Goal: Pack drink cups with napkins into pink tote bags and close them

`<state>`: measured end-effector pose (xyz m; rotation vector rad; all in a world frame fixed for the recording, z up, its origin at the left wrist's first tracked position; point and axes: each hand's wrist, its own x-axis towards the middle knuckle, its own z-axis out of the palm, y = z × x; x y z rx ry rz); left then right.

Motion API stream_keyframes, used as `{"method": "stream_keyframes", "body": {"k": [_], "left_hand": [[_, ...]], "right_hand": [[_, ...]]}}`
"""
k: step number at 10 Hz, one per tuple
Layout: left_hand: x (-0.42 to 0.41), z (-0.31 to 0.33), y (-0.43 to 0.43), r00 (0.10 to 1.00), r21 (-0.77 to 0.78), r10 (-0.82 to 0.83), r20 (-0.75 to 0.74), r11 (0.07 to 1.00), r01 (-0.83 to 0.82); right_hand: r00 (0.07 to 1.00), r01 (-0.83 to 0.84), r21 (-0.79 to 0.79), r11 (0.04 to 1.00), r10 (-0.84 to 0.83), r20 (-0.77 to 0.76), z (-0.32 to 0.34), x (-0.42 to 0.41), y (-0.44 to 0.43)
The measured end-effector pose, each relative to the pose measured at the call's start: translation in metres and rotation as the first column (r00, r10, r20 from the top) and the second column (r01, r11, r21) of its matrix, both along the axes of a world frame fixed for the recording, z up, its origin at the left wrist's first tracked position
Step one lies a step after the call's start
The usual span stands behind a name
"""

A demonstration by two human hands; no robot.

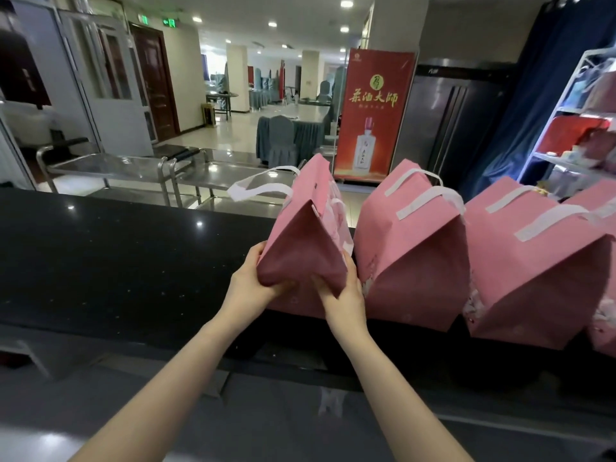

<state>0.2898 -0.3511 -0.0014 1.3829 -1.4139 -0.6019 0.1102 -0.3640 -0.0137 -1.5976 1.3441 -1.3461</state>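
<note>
Head view: the black bench (116,261) carries a row of pink totes, with closed bags (413,255) at right. The leftmost bag (303,248) is pinched at its folded end by the left hand (248,285) and right hand (343,295), fingers curled. It looks soft and light, best held along the fold edges.

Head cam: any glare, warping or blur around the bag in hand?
Head view: ceiling lights leave small glints on the black counter, no washout; wide-angle tilts the grey door and white shelf at the edges; the held pink bag has a shadowed near flap; left hand and right hand are sharp.
</note>
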Motion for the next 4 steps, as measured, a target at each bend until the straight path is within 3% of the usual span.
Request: {"method": "stream_keyframes", "body": {"k": [4], "left_hand": [[-0.006,0.009,0.083,1.000,0.008,0.025,0.007,1.000,-0.025]], "right_hand": [[0.999,-0.038,0.054,0.998,0.039,-0.003,0.014,-0.014,0.073]]}}
